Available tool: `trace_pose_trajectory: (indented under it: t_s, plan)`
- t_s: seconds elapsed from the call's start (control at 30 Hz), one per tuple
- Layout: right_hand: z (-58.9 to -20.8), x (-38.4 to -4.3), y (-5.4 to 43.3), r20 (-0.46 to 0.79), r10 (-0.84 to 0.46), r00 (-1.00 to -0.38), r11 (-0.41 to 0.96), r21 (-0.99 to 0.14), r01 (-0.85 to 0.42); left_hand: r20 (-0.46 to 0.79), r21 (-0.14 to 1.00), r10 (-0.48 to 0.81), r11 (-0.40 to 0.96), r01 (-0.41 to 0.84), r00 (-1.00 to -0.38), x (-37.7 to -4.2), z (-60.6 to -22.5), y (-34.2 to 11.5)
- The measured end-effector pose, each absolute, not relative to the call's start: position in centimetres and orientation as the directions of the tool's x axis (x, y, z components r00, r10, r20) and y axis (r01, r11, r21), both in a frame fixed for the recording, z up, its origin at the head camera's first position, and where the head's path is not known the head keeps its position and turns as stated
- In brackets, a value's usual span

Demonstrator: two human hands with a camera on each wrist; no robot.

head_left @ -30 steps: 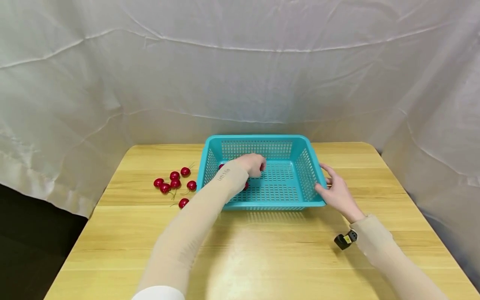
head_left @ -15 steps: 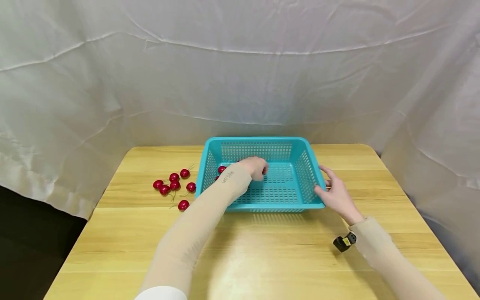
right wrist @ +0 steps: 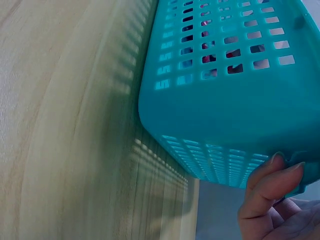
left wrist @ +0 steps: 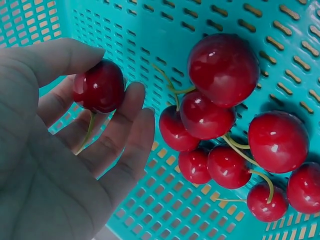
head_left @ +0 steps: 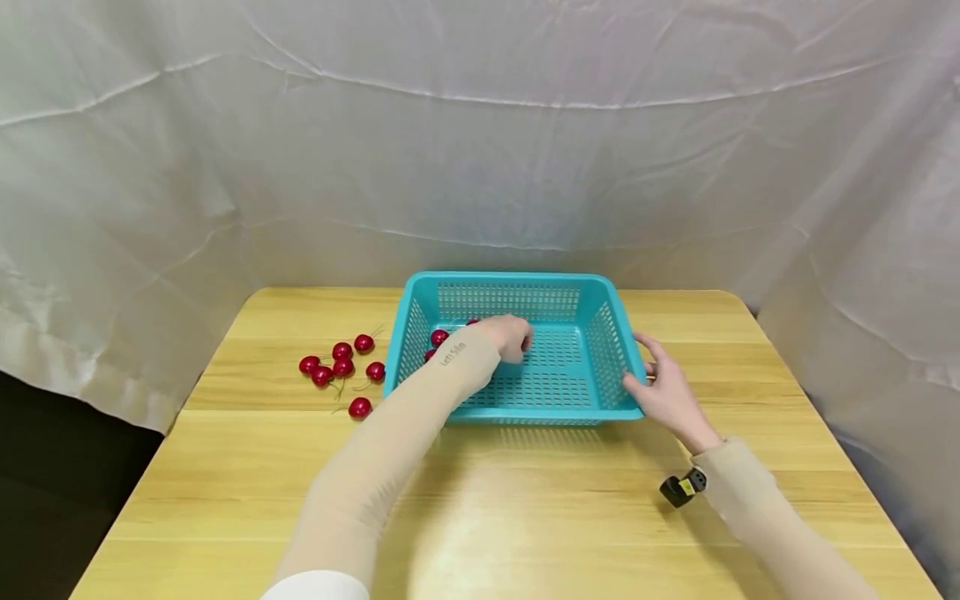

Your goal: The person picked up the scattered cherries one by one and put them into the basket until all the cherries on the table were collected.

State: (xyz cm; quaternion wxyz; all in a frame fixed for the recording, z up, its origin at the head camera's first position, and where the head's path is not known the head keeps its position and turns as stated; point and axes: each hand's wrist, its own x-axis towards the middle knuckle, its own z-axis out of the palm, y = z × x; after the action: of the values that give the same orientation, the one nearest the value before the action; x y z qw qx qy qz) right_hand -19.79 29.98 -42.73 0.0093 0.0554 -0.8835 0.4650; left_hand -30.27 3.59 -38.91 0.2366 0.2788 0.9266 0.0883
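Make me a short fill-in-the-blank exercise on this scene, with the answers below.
1. The left hand pinches a cherry by its round body, not by its thin ____.
2. In the head view, the right hand holds the basket at its ____ end, not its left.
3. In that view, ____ loose cherries show on the table.

Missing words: stem; right; seven.

We see the left hand (head_left: 510, 337) inside the blue basket (head_left: 517, 414) near the far edge of the table (head_left: 570, 500); the right hand (head_left: 669, 394) grips the basket's right rim. Seven red cherries (head_left: 342, 367) lie toward the table's left edge, and other cherries (head_left: 439, 337) show inside.
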Motion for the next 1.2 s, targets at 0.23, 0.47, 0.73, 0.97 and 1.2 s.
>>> trace_pose_trajectory:
  t_s: [0.23,0.47,0.73,0.97,1.2]
  plan:
    - [-42.6,-19.7,29.5,0.071,-0.091,-0.993,0.556,-0.824,-0.110,-0.373,0.271,0.542,0.840,0.470,-0.753,-29.9,-38.9,3.1]
    - [-42.7,-19.4,29.6,0.065,-0.097,-0.993,0.559,-0.822,-0.108,-0.386,0.226,0.528,0.849,0.477,-0.757,-29.7,-39.9,3.7]
    - [-42.6,-19.6,30.2,0.072,-0.088,-0.994,0.581,-0.806,-0.110,-0.433,0.177,0.496,0.866,0.468,-0.753,-30.8,-41.1,4.5]
    - [-42.2,-19.8,30.5,0.074,-0.097,-0.993,0.587,-0.801,-0.117,-0.421,0.156,0.491,0.868,0.472,-0.763,-30.6,-40.8,4.1]
    - [-42.3,-20.0,30.8,0.082,-0.100,-0.992,0.602,-0.788,-0.126,-0.423,0.184,0.507,0.860,0.476,-0.751,-30.7,-40.2,3.5]
